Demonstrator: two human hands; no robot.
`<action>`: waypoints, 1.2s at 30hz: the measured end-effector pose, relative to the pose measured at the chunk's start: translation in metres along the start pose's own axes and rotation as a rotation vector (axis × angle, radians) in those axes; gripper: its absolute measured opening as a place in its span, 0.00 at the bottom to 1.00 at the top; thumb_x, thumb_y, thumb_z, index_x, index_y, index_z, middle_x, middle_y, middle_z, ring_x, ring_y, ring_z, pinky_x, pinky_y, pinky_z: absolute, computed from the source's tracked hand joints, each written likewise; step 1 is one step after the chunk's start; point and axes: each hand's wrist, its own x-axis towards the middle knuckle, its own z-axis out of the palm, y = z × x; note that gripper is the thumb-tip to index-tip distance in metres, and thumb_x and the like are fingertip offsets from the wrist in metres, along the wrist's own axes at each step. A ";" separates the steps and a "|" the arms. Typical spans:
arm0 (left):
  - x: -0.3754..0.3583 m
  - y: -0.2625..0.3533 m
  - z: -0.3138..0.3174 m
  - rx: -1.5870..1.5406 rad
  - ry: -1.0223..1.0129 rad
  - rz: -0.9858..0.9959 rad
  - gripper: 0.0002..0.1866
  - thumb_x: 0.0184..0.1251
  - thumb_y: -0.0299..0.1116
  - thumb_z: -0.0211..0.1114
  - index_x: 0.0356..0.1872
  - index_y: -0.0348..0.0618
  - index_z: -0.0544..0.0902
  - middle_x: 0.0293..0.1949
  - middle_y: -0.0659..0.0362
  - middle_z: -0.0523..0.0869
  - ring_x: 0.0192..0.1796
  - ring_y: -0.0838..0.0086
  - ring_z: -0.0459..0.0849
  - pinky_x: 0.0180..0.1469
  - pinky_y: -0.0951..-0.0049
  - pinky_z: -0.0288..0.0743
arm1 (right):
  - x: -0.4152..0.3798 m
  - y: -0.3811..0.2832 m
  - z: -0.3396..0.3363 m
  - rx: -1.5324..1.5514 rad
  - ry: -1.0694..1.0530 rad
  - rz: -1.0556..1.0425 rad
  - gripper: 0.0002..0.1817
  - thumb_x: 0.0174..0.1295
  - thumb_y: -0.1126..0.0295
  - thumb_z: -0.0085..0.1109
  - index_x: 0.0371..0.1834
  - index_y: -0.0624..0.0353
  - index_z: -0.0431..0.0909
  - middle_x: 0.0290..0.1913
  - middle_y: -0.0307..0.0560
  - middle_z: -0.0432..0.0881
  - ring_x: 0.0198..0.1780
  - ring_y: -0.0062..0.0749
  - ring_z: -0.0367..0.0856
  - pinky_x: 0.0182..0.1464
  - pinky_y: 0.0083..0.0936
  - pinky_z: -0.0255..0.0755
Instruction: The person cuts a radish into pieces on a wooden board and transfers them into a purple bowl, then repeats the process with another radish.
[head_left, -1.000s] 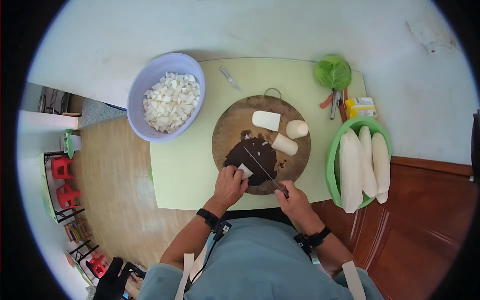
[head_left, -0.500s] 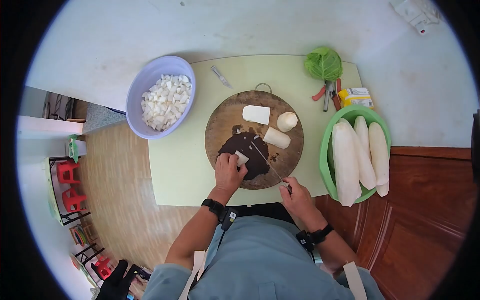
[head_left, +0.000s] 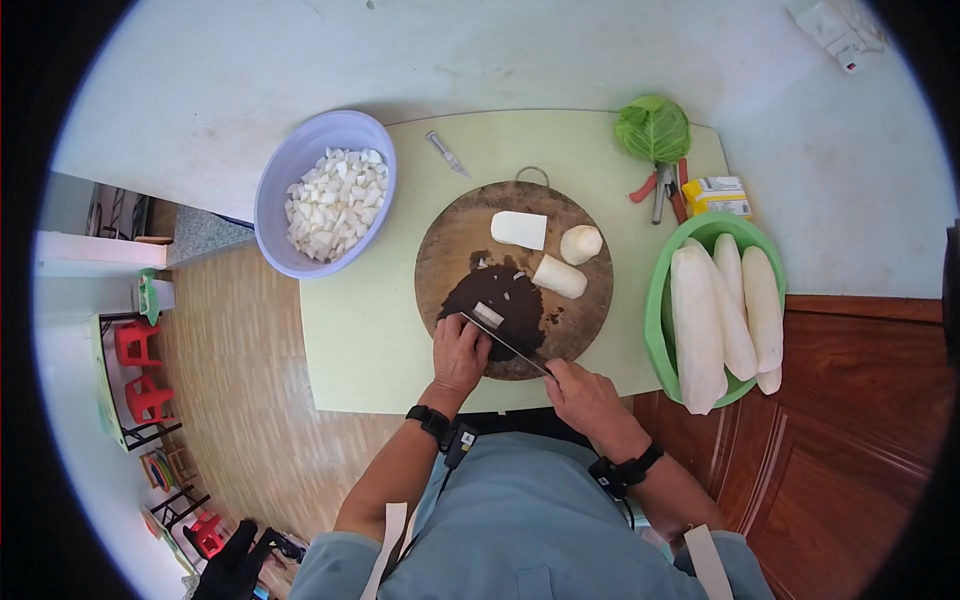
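Low on the round wooden chopping board (head_left: pixel 440 235), a small white radish piece (head_left: pixel 488 315) sits on the dark wet patch. Curled fingers of my left hand (head_left: pixel 460 355) press at its near side, partly hiding what they hold. My right hand (head_left: pixel 585 398) grips the handle of a kitchen knife (head_left: pixel 508 347). Its blade slants across the board, between the left fingertips and the visible radish piece. Farther up lie a flat-cut radish chunk (head_left: pixel 518 230), a rounded radish end (head_left: pixel 581 244) and a cylindrical radish chunk (head_left: pixel 559 277).
A purple basin (head_left: pixel 270 175) of radish cubes stands at the left. At the right, a green basin (head_left: pixel 655 330) holds several whole peeled radishes (head_left: pixel 697 325). A peeler (head_left: pixel 447 153), cabbage (head_left: pixel 652 130), red-handled scissors (head_left: pixel 660 192) and yellow packet (head_left: pixel 715 195) lie toward the back.
My right hand has brought the knife leftward, its blade now at the radish piece beside my left fingers. My left hand stays nearly in place.
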 end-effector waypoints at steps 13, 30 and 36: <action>-0.002 -0.007 0.004 0.047 -0.038 0.012 0.14 0.50 0.29 0.73 0.41 0.47 0.85 0.45 0.53 0.79 0.45 0.55 0.76 0.47 0.56 0.72 | -0.002 -0.009 -0.004 -0.063 -0.002 0.006 0.08 0.71 0.65 0.56 0.44 0.56 0.71 0.33 0.54 0.82 0.33 0.55 0.85 0.33 0.49 0.80; -0.003 -0.005 0.006 0.083 -0.055 -0.005 0.14 0.49 0.31 0.74 0.39 0.49 0.85 0.44 0.55 0.79 0.45 0.56 0.76 0.46 0.56 0.71 | 0.012 -0.025 -0.017 -0.220 -0.225 0.118 0.05 0.67 0.72 0.48 0.39 0.63 0.70 0.29 0.61 0.83 0.31 0.57 0.87 0.33 0.52 0.80; -0.001 -0.003 0.006 0.080 -0.020 0.003 0.12 0.49 0.31 0.73 0.37 0.50 0.84 0.40 0.55 0.78 0.43 0.56 0.76 0.44 0.56 0.69 | 0.029 -0.030 -0.016 -0.212 -0.308 0.156 0.05 0.67 0.74 0.47 0.39 0.64 0.71 0.29 0.63 0.85 0.34 0.60 0.87 0.37 0.54 0.80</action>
